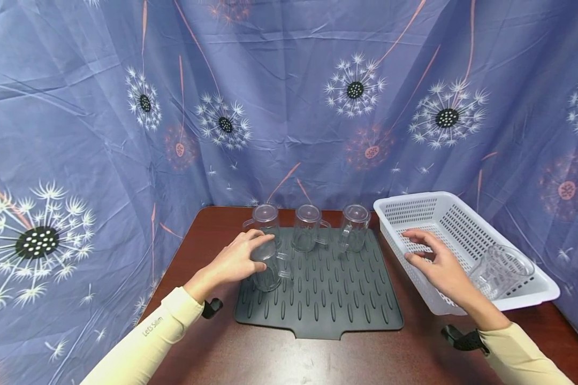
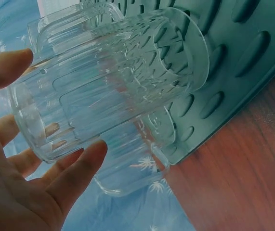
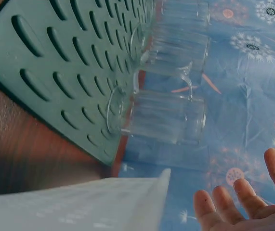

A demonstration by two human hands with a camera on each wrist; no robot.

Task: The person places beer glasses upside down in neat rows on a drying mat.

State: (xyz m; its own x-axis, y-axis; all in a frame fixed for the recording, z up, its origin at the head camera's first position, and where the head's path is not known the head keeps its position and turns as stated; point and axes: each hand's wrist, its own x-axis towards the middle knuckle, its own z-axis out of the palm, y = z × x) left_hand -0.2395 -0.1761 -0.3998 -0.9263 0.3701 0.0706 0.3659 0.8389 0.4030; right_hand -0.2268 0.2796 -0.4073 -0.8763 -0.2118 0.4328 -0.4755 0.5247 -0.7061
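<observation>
An upside-down clear glass mug (image 1: 268, 275) stands at the left of the dark drying mat (image 1: 327, 299), handle to the right. My left hand (image 1: 238, 258) is spread loosely around its raised base. In the left wrist view, the thumb (image 2: 7, 67) is beside the mug's base and the other fingers reach along its far side. My right hand (image 1: 440, 270) hovers over the near left rim of the white basket (image 1: 400, 248), fingers apart and holding nothing. Another clear glass mug (image 1: 501, 270) leans tilted inside the basket, behind my right wrist.
Three more upside-down glass mugs line the mat's back edge: a left mug (image 1: 266, 216), a middle mug (image 1: 306, 230) and a right mug (image 1: 354, 230). The basket stands right of the mat on the brown table (image 1: 270, 358). A blue dandelion-print cloth (image 1: 289, 107) hangs behind.
</observation>
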